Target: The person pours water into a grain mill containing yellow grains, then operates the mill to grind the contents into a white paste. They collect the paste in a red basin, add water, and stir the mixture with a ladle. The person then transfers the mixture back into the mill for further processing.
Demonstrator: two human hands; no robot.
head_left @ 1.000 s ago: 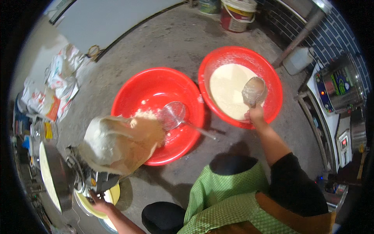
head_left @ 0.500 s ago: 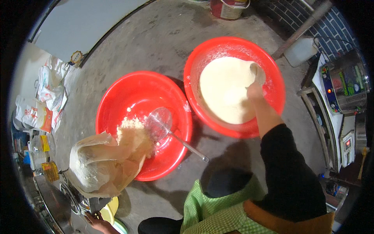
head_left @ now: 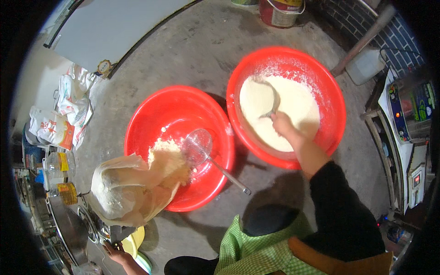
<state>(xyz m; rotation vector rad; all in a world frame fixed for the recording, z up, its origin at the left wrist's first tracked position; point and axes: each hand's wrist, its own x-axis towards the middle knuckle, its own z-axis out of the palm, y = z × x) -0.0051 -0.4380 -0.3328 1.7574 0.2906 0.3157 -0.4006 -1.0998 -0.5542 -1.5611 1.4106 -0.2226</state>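
Observation:
My right hand (head_left: 283, 124) is closed on the handle of a round metal scoop (head_left: 274, 101), its head full of pale flour. The scoop is over the flour (head_left: 298, 103) in the right red basin (head_left: 338, 98). In the left red basin (head_left: 142, 110), a wire-mesh skimmer (head_left: 198, 142) leans with its handle over the rim, beside crumbly pale meal (head_left: 167, 153). A floury cloth bag (head_left: 133, 178) hangs into that basin. At the lower left my left hand (head_left: 117, 253) has its fingers apart, against a dark machine part; its fingertips are partly hidden.
A yellow bowl (head_left: 134, 240) sits by my left hand. Printed sacks (head_left: 52, 127) and plastic bottles (head_left: 59, 164) line the left side. A bucket (head_left: 280, 13) stands at the back. To the right are a metal post (head_left: 364, 39) and a bench bearing an appliance (head_left: 410, 107).
My right hand has drawn the scoop from the far right of the flour leftward, and flour now fills its head. The view has shifted slightly. My left hand stays by the machine.

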